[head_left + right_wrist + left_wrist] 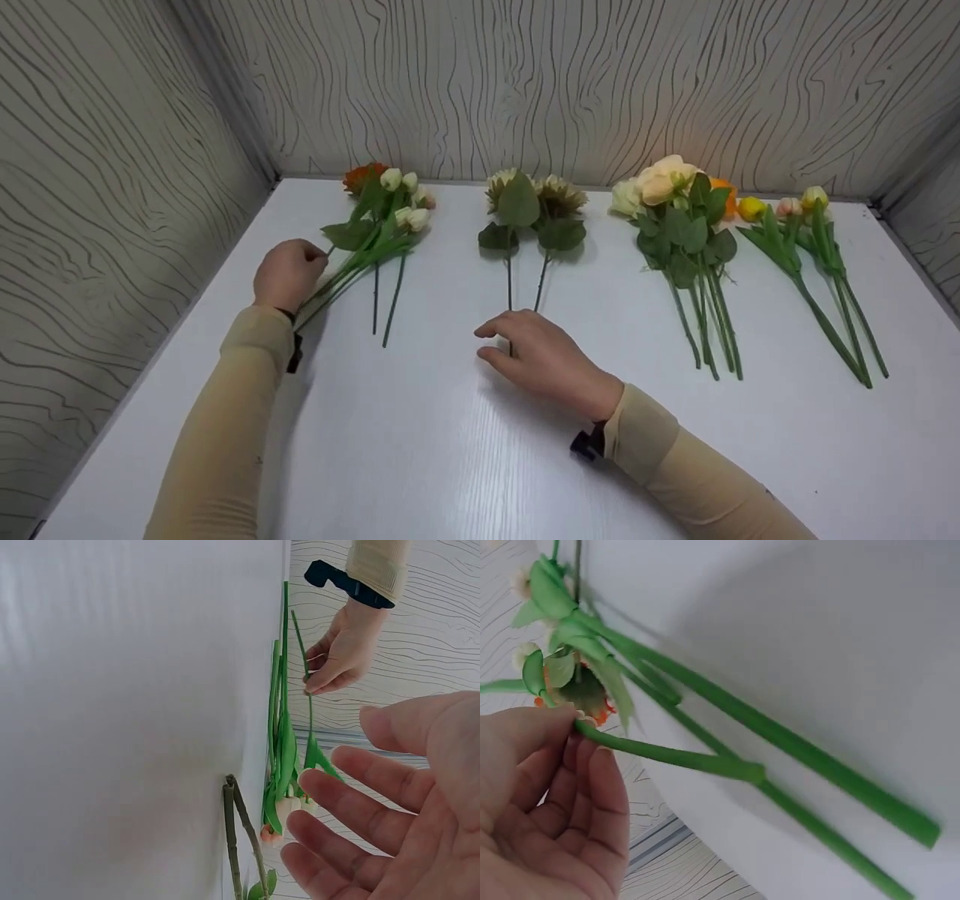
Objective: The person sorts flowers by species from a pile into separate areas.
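My left hand (289, 274) is at the left group of flowers, with a green tulip stem (675, 757) pinched between thumb and fingertips in the left wrist view. White tulips (412, 218) and an orange-red flower (364, 178) make up much of that group, and other stems lie beside the pinched one. Over the lower stems of two cream-brown flowers (562, 196) in the middle, my right hand (547, 360) hovers with its fingers apart. The right wrist view shows nothing in its fingers (360, 814); those middle stems (231, 832) lie below it.
To the right lie a bunch of peach, cream and orange flowers (667, 180) and, beyond it, yellow and pink tulips (814, 197). All rest on a white table (420, 450). Wood-line patterned walls (465, 90) stand behind and at the sides.
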Action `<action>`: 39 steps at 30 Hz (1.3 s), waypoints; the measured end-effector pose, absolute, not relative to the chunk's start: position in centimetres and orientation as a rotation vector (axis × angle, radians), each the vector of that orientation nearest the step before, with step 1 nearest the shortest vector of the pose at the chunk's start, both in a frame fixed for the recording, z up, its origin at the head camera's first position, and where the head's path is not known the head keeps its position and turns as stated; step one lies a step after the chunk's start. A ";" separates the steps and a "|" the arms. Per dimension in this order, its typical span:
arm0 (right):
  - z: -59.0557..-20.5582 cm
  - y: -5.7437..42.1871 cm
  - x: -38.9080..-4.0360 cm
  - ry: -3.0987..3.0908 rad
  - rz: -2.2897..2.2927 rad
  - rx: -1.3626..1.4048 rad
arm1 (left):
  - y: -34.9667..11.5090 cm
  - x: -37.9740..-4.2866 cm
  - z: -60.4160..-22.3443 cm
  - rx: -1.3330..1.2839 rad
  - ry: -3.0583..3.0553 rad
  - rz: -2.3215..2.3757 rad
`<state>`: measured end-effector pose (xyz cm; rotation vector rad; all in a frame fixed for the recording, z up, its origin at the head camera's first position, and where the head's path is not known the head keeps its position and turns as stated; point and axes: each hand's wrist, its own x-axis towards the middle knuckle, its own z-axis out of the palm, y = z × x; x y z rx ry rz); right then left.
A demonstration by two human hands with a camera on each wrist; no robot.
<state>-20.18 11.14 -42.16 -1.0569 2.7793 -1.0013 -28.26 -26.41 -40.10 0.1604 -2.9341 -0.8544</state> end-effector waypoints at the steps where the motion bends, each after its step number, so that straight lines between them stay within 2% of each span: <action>1: -42.1 11.3 -20.2 2.779 -1.013 -1.042 | -26.3 -28.2 -39.7 0.154 -2.919 -0.879; 5: -41.8 11.9 -20.4 2.775 -1.072 -0.960 | -25.0 -28.5 -38.5 0.125 -2.836 -1.044; 9: -41.4 12.9 -20.7 2.764 -1.162 -0.867 | -21.8 -29.0 -38.0 0.102 -2.733 -1.405; 16: -40.4 16.6 -21.1 2.666 -1.391 -0.649 | -11.8 -27.7 -38.4 -0.002 -2.451 -2.138; 21: -40.2 19.1 -21.0 2.574 -1.486 -0.486 | -4.9 -26.3 -39.0 -0.166 -2.359 -2.346; 25: -40.3 20.0 -21.0 2.570 -1.539 -0.420 | -1.4 -25.8 -39.3 -0.300 -2.235 -2.459; 30: -40.4 20.2 -21.3 2.529 -1.608 -0.374 | 0.1 -25.7 -39.6 -0.335 -2.175 -2.488; 39: -40.4 19.9 -20.8 2.547 -1.482 -0.424 | -1.2 -26.7 -39.3 -0.278 -2.067 -2.459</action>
